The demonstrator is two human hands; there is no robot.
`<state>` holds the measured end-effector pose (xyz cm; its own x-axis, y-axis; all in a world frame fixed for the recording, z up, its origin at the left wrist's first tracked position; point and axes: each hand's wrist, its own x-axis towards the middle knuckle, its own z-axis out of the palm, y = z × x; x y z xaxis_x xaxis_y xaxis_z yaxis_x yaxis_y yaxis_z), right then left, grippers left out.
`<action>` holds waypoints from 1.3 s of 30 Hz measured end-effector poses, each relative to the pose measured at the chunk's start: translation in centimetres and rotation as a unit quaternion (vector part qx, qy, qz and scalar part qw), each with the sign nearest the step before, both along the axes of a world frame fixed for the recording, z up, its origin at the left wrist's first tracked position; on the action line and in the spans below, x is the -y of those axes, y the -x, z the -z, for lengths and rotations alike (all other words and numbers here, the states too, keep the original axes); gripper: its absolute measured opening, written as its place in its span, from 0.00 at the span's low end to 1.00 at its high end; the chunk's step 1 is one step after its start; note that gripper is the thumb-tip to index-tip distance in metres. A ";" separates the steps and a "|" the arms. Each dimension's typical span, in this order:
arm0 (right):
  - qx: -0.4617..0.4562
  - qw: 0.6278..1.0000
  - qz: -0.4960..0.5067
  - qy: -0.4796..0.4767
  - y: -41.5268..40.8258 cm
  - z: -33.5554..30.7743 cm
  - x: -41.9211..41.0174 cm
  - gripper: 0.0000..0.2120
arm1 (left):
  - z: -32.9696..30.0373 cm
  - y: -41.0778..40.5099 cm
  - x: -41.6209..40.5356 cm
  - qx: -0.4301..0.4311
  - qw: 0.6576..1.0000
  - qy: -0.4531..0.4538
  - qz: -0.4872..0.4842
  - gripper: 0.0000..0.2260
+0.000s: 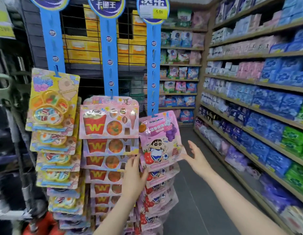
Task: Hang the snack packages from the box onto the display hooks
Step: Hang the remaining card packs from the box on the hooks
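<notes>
A pink snack package with a cartoon boy [160, 139] hangs tilted from a hook on the right blue display strip [153, 68]. My left hand [134, 175] lies with straight fingers against its lower left corner. My right hand [196, 158] is spread beside its lower right edge, fingertips at the pack. More of the same pink packs [160, 192] hang below it. The middle strip [110, 58] carries pink fries-and-pizza candy cards [109, 122]. The left strip [53, 41] carries yellow candy cards [53, 102]. The box is out of view.
Wooden shelves [256, 82] full of blue, pink and green packs run along the right side and the back. Yellow cartons [82, 46] sit behind a wire grid. Grey aisle floor [198, 200] lies to my right. A dark trolley or rack [13, 116] stands at the left.
</notes>
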<state>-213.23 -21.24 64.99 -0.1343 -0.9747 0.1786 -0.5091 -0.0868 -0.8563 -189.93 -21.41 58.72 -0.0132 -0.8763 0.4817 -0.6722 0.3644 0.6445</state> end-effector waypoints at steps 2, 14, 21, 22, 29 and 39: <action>0.011 1.000 -0.017 -0.003 1.1 0.0 1.9 0.35 | 1.3 2.1 0.2 -0.032 0.999 -0.010 -0.029 0.24; 0.137 0.978 -0.138 -0.076 -1.7 5.9 7.8 0.21 | 6.2 2.7 3.6 0.077 0.991 -0.051 -0.092 0.42; 0.198 0.968 -0.135 -0.072 1.1 7.4 5.5 0.35 | 8.7 4.6 -0.2 -0.037 0.996 -0.020 -0.075 0.42; 0.194 0.968 -0.136 -0.088 1.5 8.7 5.1 0.35 | 10.1 4.9 -0.8 -0.044 0.995 -0.035 -0.080 0.42; 0.172 0.949 -0.130 -0.231 0.6 15.2 5.5 0.50 | 17.8 5.3 0.0 -0.075 0.975 -0.179 -0.111 0.35; 0.175 0.946 -0.144 -0.230 0.7 18.7 4.2 0.32 | 17.9 2.6 0.3 -0.126 0.971 -0.178 -0.096 0.17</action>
